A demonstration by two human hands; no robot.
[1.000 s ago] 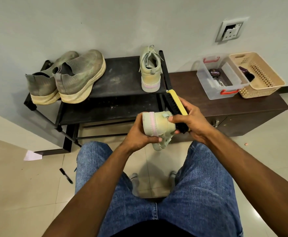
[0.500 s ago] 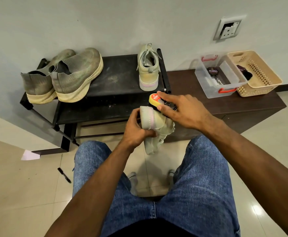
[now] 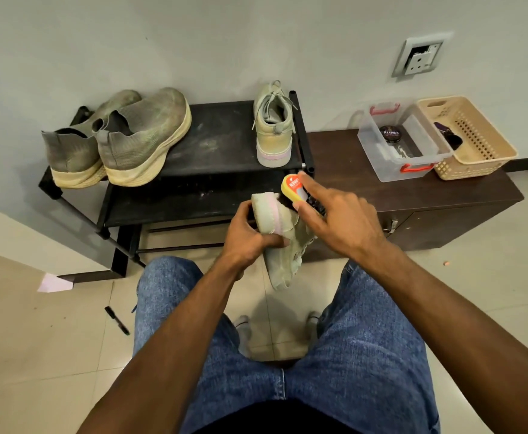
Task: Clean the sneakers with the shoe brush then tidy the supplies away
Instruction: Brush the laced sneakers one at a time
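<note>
My left hand grips a pale green sneaker by its heel, sole turned up and toe pointing down between my knees. My right hand holds the yellow-backed shoe brush with thumb and fingers, its dark bristles against the sneaker near the heel. The matching pale sneaker stands on the top of the black shoe rack, heel toward me. Two grey knit sneakers with cream soles sit at the rack's left end.
A clear plastic box with red handles holds a round polish tin on the dark wooden cabinet. A beige basket stands beside it. A black marker and a paper scrap lie on the tiled floor.
My right hand has turned the brush from upright beside the sneaker to bristles-down on its heel end. The sneaker has tilted, toe lower.
</note>
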